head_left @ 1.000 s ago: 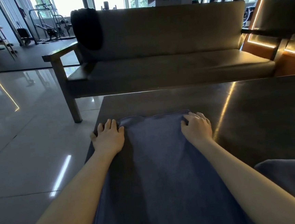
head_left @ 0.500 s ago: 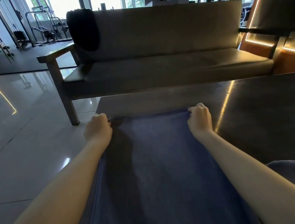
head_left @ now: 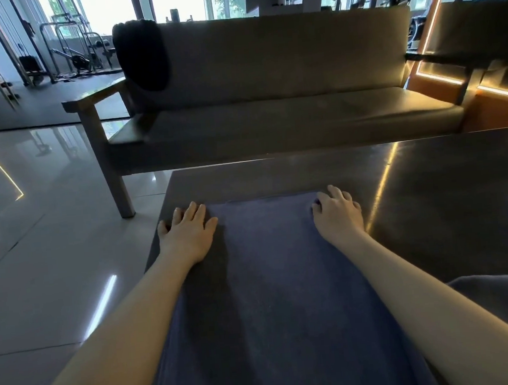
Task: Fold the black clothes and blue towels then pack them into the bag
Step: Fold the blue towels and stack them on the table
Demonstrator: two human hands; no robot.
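Barely begun: left hand [head_left: 188,233] and right hand [head_left: 337,215] rest flat-fingered on the spread blue towel [head_left: 271,298]; black garment [head_left: 142,54] hangs on the sofa [head_left: 286,122].

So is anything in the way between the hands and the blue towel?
No, nothing is. The left hand and the right hand lie right on the far corners of the blue towel, which is spread flat on the table.

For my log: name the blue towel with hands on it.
The spread towel at the left end of the table: left hand and right hand rest on its far corners. The other towel, lower right, lies untouched.
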